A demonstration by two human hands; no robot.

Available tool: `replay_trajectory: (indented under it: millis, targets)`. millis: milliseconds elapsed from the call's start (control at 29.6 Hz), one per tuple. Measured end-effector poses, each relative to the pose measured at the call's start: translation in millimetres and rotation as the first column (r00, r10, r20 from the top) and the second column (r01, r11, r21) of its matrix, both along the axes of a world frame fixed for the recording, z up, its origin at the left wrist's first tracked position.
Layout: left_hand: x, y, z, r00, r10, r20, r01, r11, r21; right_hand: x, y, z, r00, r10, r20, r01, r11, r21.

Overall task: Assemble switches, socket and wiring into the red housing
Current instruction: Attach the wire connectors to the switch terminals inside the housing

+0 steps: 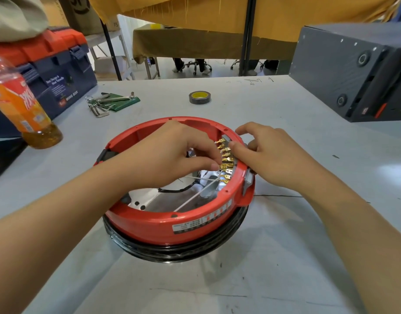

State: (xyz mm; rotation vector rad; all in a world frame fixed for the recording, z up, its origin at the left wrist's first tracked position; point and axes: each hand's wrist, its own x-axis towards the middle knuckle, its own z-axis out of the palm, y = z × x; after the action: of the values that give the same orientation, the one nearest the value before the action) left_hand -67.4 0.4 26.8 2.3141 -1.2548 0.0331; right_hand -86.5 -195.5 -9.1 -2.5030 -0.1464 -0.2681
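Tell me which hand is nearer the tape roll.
Right, slightly. The right hand rests on the red housing rim, below-right of the tape roll; the left hand reaches inside, directly below it.

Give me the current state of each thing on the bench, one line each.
red housing: open on top, sitting on a black cable coil.
brass terminals: row along the housing's right inner wall.
left hand: inside housing, fingers pinching at the terminals.
right hand: on the right rim, thumb by the terminals.
tape roll: lying flat.
toolbox: closed.
bottle: upright, part full.
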Motion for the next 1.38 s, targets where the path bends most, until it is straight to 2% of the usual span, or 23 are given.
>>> replay_trajectory:
  millis: [1385]
  targets:
    - [0.5,0.6,-9.5,0.993,-0.069,0.098,0.069,0.998,0.009,-2.4,1.4,1.3,1.0,0.008,-0.01,-0.008,1.0,0.01]
